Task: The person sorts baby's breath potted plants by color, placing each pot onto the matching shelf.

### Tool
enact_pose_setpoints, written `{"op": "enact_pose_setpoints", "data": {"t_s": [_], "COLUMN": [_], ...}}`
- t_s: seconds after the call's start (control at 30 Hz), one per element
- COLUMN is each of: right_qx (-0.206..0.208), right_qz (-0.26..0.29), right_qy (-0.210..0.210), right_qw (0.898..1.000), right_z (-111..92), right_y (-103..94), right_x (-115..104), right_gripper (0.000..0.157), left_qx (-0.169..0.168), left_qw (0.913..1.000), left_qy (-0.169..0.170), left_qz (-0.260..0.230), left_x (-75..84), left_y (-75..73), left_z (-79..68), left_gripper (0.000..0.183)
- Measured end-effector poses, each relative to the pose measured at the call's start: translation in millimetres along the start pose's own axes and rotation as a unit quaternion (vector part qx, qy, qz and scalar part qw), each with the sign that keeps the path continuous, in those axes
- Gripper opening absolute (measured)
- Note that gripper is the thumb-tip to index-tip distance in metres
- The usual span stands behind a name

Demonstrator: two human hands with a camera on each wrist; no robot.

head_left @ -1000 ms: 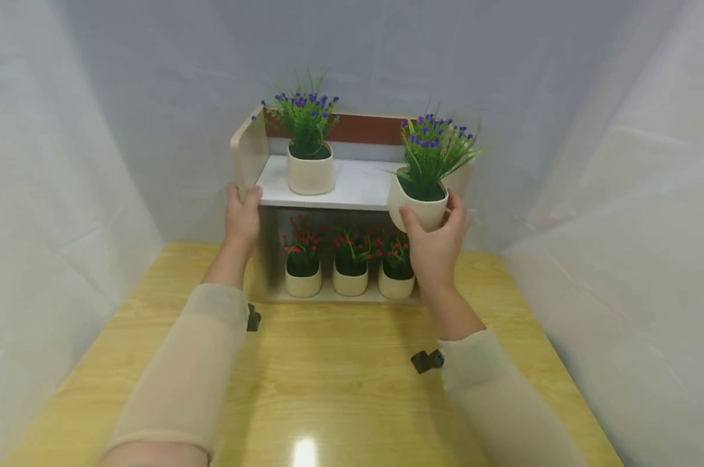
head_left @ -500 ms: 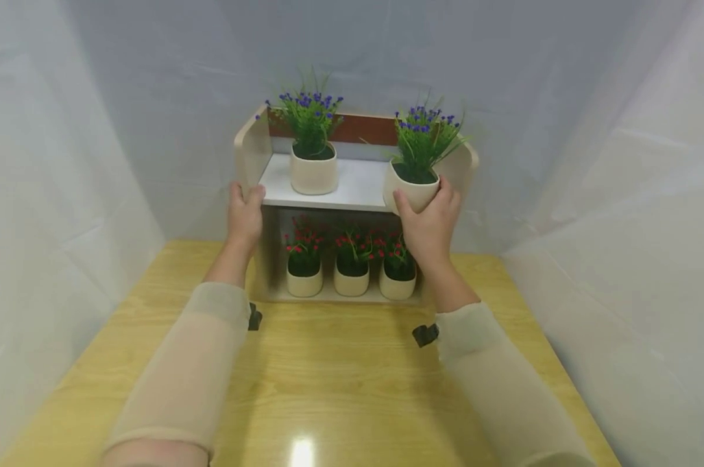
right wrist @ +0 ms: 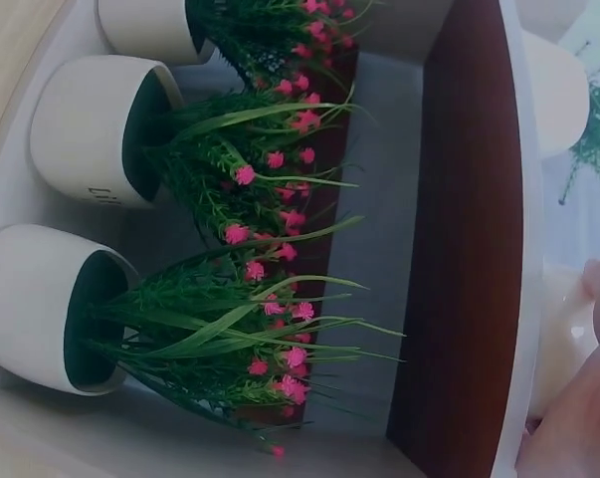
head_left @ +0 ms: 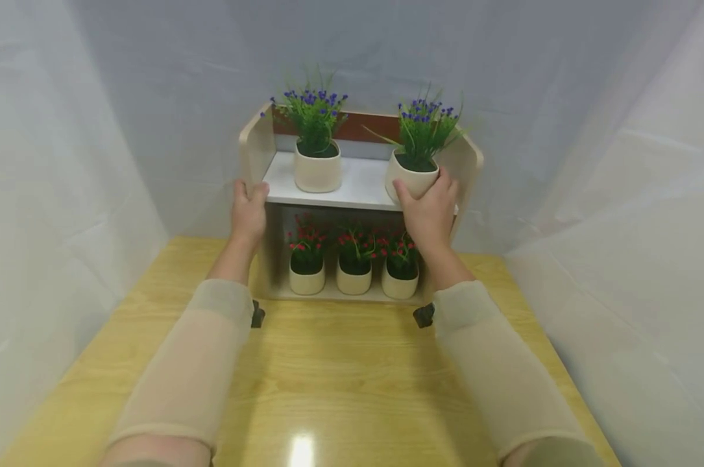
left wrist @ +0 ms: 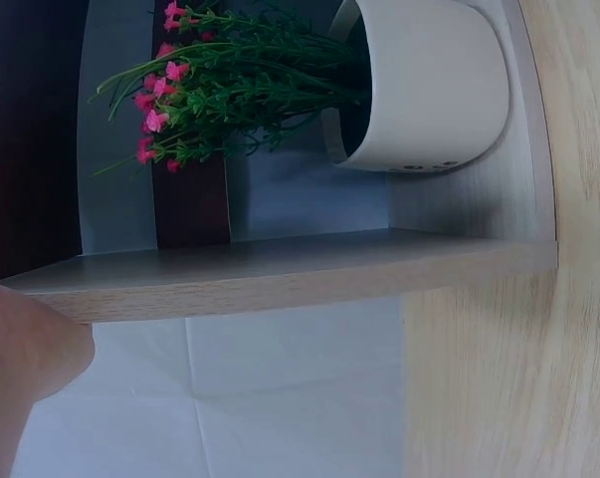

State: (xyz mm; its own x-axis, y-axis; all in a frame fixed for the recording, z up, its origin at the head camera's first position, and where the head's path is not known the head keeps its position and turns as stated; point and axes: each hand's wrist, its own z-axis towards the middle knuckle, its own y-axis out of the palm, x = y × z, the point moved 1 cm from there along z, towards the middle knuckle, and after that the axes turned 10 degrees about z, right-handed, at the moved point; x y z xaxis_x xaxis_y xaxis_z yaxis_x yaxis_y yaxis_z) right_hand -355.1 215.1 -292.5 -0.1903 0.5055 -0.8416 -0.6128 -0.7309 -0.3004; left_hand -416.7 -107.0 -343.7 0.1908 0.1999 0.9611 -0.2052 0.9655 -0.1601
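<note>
My right hand point(head_left: 429, 214) grips a cream pot of purple flowers point(head_left: 407, 178), thumb at its front left and fingers round its right side. That pot is upright at the upper board's right front; in the right wrist view only part of the pot point(right wrist: 566, 334) shows. My left hand point(head_left: 248, 217) holds the front edge of the left side panel of a small two-tier shelf point(head_left: 257, 146), thumb inside. A second pot of purple flowers point(head_left: 318, 172) stands left of centre on the upper board. In the left wrist view the left hand point(left wrist: 26, 354) is partly cut off.
Three cream pots with red flowers, a left one point(head_left: 307, 279), a middle one point(head_left: 354, 277) and a right one point(head_left: 400, 284), stand in a row on the lower tier. The shelf sits on a wooden table point(head_left: 340, 363). White sheeting point(head_left: 608, 214) hangs around it.
My right hand has carried its purple-flower pot slightly left and back, over the upper board, and the pot is less tilted. My left hand keeps its hold on the side panel.
</note>
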Motion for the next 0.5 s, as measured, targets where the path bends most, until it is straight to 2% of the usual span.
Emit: {"op": "enact_pose_setpoints", "data": {"t_s": [0.27, 0.5], "right_qx": [0.003, 0.0], "right_qz": [-0.011, -0.007], "right_qy": [0.002, 0.006], "right_qw": [1.0, 1.0], "right_z": [11.2, 17.3], "right_y": [3.5, 3.1], "right_x": [8.2, 12.1], "right_gripper": [0.097, 0.101], "left_qx": [-0.009, -0.016], "left_qw": [0.9996, 0.9966], "left_qy": [-0.013, -0.02], "left_qz": [0.024, 0.078], "left_x": [-3.3, 0.2], "left_y": [5.0, 6.2], "left_z": [2.6, 4.9], "left_gripper": [0.063, 0.072]}}
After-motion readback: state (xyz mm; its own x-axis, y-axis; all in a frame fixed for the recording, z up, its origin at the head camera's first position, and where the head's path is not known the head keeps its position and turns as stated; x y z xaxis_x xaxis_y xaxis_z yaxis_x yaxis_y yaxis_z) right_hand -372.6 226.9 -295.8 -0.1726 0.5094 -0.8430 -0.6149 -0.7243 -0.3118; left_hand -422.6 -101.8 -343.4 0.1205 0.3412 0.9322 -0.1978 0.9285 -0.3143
